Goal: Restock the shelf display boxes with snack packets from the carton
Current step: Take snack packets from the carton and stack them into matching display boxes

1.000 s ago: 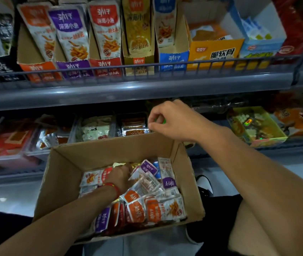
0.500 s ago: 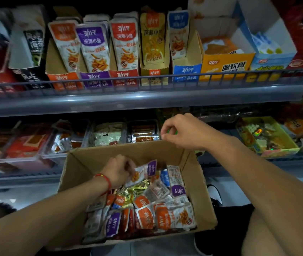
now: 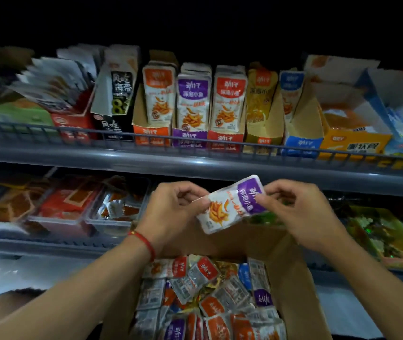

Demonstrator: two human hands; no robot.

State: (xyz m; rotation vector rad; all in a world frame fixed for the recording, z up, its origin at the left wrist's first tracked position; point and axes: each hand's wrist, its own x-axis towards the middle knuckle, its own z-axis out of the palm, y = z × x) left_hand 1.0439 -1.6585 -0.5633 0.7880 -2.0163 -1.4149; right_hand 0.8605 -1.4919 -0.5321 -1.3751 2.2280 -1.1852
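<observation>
Change since earlier frame: left hand (image 3: 171, 212) out of carton (image 3: 293, 278), right hand (image 3: 301, 209) off its rim; both now pinch one purple-topped snack packet (image 3: 232, 204) above it. Carton: mixed packets. Purple display box (image 3: 190, 138), upper shelf: upright purple packets.

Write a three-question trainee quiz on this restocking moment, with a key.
1. True or false: both hands grip the purple-topped packet.
2. Which display box matches it? A) orange box B) purple box C) blue box
3. Fill in: the loose packets lie in the ______.

Key: 1 true, the left hand and right hand pinch its two ends. 2 B. 3 carton.
</observation>
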